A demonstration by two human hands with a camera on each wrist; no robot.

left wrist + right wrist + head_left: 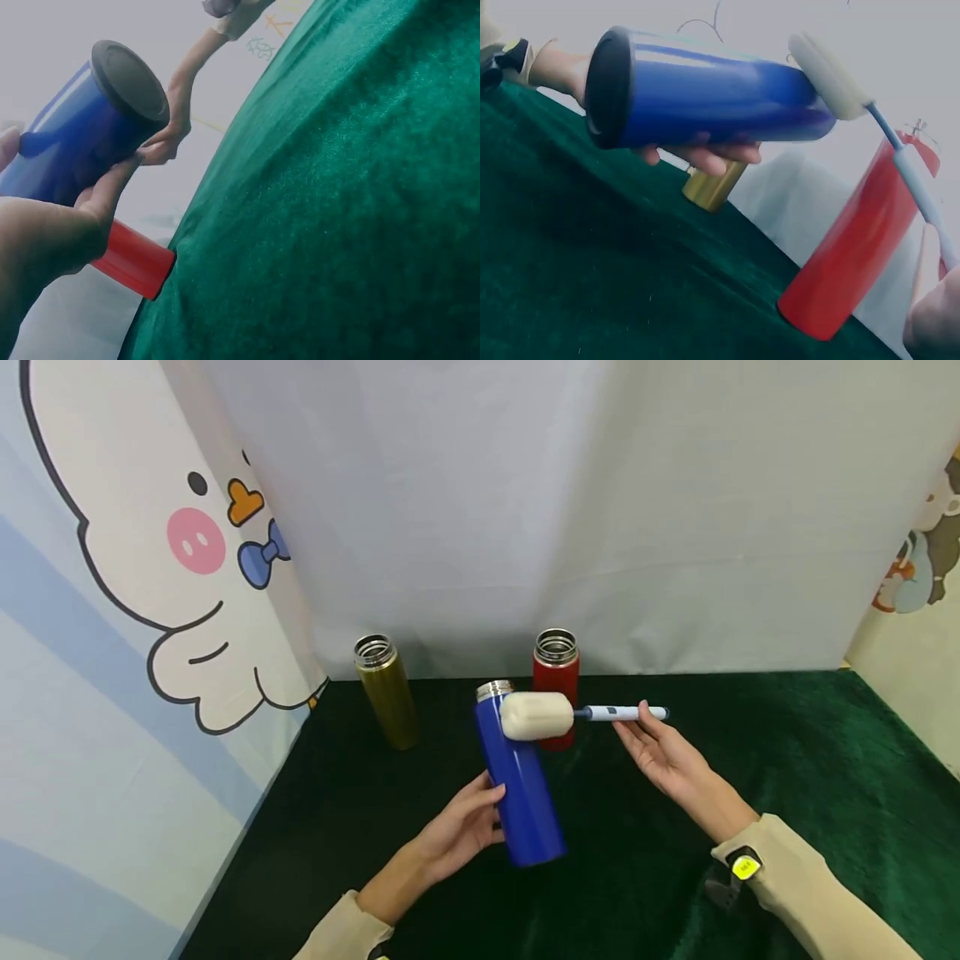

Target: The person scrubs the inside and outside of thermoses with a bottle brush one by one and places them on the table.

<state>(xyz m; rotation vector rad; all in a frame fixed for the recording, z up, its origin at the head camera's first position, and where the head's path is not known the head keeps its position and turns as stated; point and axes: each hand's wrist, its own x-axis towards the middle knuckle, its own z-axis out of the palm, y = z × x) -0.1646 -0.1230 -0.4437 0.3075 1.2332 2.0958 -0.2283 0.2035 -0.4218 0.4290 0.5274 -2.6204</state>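
Note:
My left hand [467, 827] grips a blue thermos bottle [525, 802] round its middle, tilted, with its bare metal mouth up. In the left wrist view the dark base of the blue bottle [131, 82] faces the camera. Between thumb and fingers, my right hand [663, 752] holds a bottle brush [618, 713] by its pale handle. The cream sponge head [537, 716] points left and overlaps the blue bottle's upper side, just below the mouth. In the right wrist view the sponge head [829, 75] lies across the bottle's mouth end.
A red thermos bottle [557, 672] without a lid stands at the back, behind the brush. Further left stands a gold thermos bottle [390, 702], also lidless. Dark green cloth [750, 735] covers the table; a pale curtain [465, 510] hangs behind it.

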